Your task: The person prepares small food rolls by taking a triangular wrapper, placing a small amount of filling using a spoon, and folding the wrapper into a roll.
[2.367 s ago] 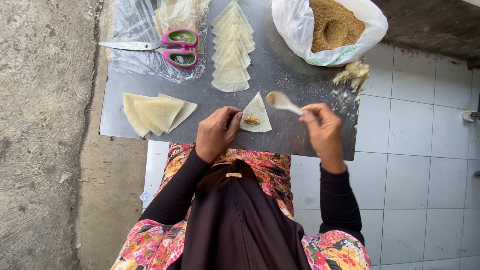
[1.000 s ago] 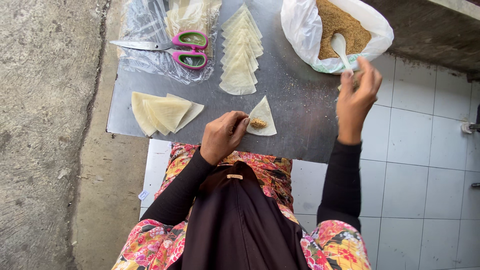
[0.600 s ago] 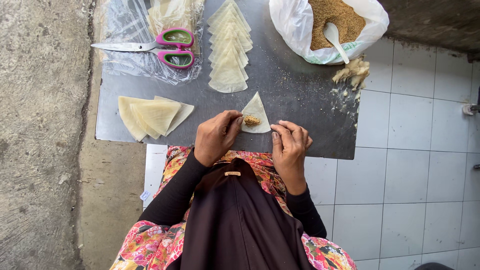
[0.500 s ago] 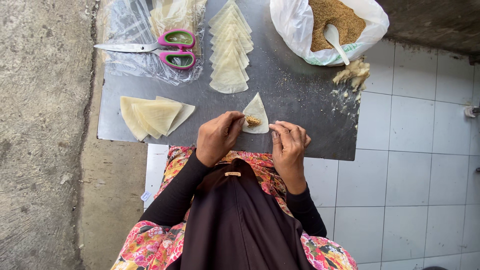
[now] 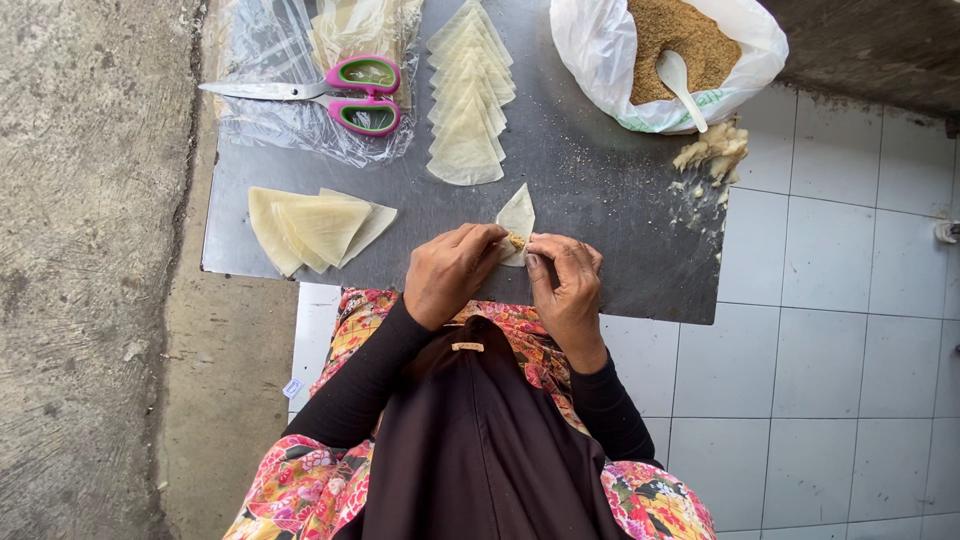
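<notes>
Head view: left hand (image 5: 450,272) and right hand (image 5: 566,283) both pinch the pastry wrapper's (image 5: 517,216) near end; its point aims away across the desk (image 5: 600,190).

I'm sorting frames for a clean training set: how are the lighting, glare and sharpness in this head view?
Head view: soft, even daylight, only faint shadows under the left hand and right hand; mild glare on the clear plastic sheet beneath the scissors; the pastry wrapper and grey board look sharp, with no motion blur; tile lines bend slightly at the edges.
</notes>
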